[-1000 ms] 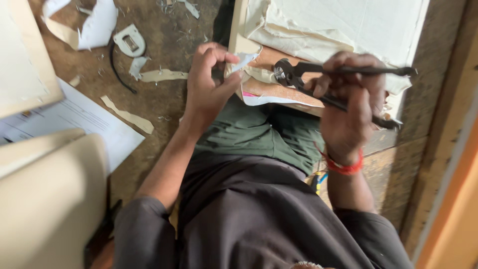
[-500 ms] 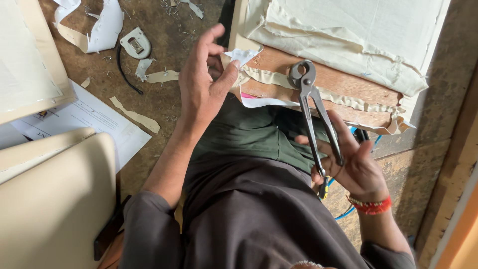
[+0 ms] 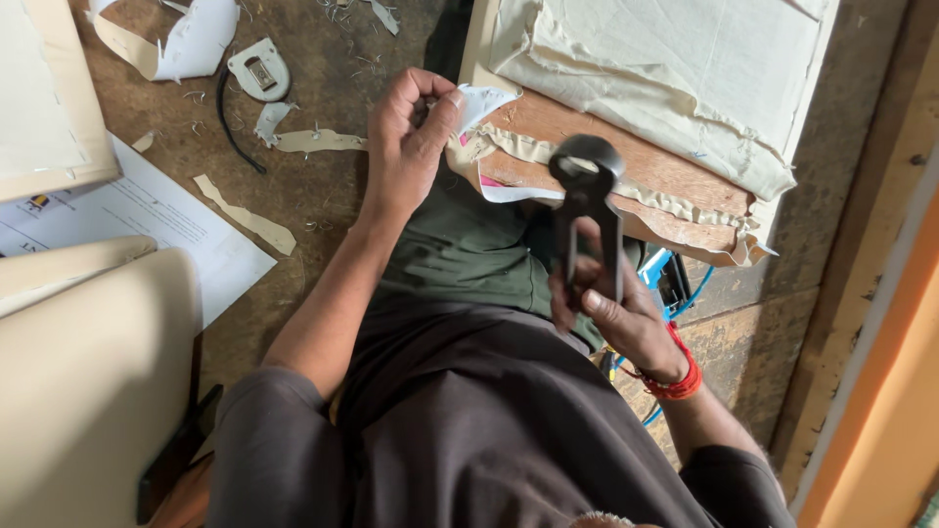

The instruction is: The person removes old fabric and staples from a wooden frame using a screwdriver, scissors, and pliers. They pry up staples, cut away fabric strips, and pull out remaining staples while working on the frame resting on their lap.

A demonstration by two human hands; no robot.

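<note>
My right hand (image 3: pixel 611 313) grips the handles of black end-cutting pincers (image 3: pixel 587 210), their round jaws pointing up at the edge of a wooden frame (image 3: pixel 626 147) that rests on my lap. Cream cloth (image 3: pixel 675 68) covers the frame, with a frayed strip hanging along its near edge. My left hand (image 3: pixel 411 142) pinches a small white scrap of cloth (image 3: pixel 484 101) at the frame's left corner. A red band sits on my right wrist.
Torn cloth strips (image 3: pixel 245 210) and bent staples litter the brown floor. A white sheet of paper (image 3: pixel 147 230) and a pale board (image 3: pixel 39 93) lie at the left, a cream cushion (image 3: pixel 78 391) lower left. A small grey tape-like tool (image 3: pixel 259 70) and blue cables (image 3: pixel 675 284) are nearby.
My right hand swung the pincers from lying across the frame to upright, then closed on the handles and brought them nearer. My left hand moved to the frame's corner and pinched the scrap.
</note>
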